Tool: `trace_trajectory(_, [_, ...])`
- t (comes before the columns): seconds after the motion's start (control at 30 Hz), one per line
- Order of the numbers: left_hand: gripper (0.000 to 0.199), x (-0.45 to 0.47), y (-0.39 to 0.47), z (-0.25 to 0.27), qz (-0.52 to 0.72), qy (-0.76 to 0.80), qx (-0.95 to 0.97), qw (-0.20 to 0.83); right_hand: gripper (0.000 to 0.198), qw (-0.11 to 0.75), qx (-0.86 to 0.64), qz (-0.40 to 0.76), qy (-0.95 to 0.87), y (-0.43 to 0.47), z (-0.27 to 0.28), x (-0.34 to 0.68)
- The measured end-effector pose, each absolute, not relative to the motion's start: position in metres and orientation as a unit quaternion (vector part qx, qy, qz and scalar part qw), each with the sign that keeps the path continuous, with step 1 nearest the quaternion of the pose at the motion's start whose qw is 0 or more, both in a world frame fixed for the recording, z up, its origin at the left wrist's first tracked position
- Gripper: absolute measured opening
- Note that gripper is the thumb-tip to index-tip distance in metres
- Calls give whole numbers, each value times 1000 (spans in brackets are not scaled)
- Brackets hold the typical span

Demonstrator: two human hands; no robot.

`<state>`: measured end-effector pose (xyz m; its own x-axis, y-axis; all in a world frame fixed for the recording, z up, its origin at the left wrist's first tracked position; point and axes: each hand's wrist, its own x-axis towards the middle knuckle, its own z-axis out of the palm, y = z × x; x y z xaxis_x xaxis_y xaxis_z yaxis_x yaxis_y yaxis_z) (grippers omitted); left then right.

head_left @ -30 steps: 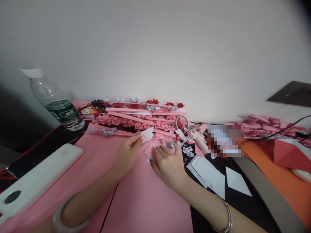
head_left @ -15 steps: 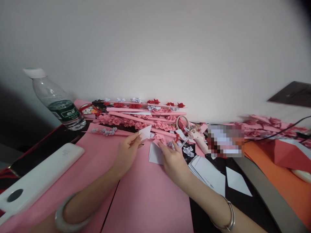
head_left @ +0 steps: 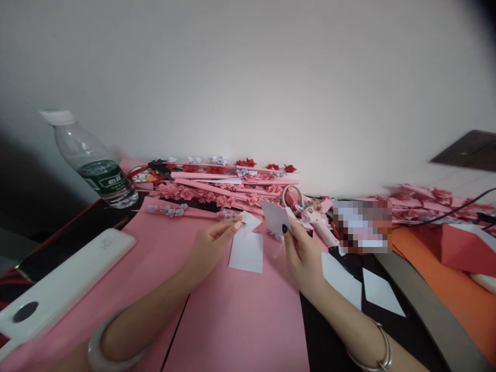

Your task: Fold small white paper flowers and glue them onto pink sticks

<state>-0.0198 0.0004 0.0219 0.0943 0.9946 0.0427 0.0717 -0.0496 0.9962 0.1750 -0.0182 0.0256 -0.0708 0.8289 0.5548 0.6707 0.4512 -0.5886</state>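
Observation:
My left hand [head_left: 211, 245] pinches a small white paper piece [head_left: 251, 222] between thumb and fingertips, just above the pink paper [head_left: 240, 315]. To its right, my right hand [head_left: 304, 253] is closed on a white paper sheet [head_left: 276, 217], held up at a tilt. Between and below the hands, a white paper square [head_left: 247, 252] lies flat on the pink paper. Small folded white paper flowers behind the right hand are partly hidden. A pink glue gun [head_left: 320, 225] lies just beyond that hand, beside a roll of tape [head_left: 291, 196].
Paper flower stems [head_left: 228, 194] in pink, red and white line the wall. A water bottle [head_left: 103, 173] and a long white device [head_left: 70, 279] are on the left. More white paper [head_left: 343, 281], orange paper [head_left: 430, 276] and a red paper piece [head_left: 467, 250] lie on the right.
My left hand has moved right with its paper piece. The right hand has shifted right and lifted a white sheet, and the square beneath now shows fully on the pink paper.

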Motion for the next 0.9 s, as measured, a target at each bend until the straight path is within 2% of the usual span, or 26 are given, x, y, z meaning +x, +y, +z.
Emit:
trace_trajectory(0.1, [28, -17, 0, 19, 459, 471, 536, 529, 51, 409, -447, 26, -795, -20, 21, 174])
trace_trajectory(0.27, [57, -13, -2, 17, 454, 442, 482, 606, 58, 258, -397, -32, -880, -27, 17, 165])
trace_trajectory(0.37, [66, -11, -3, 16, 446, 400, 453, 660, 58, 216, -407, -37, -887, -30, 15, 160])
trace_trajectory(0.53, [59, -8, -4, 14, 434, 352, 404, 724, 58, 251, -400, -15, -881, -28, 10, 162])
trace_trajectory(0.73, [61, -9, -6, 13, 423, 382, 419, 707, 44, 370, -447, 83, -810, -28, 10, 164])
trace_trajectory(0.8, [55, -10, -6, 14, 429, 383, 428, 697, 38, 393, -480, 122, -775, -28, 11, 164])
trace_trajectory(0.9, [32, -11, -5, 13, 435, 390, 450, 675, 35, 404, -518, 155, -738, -28, 14, 164])
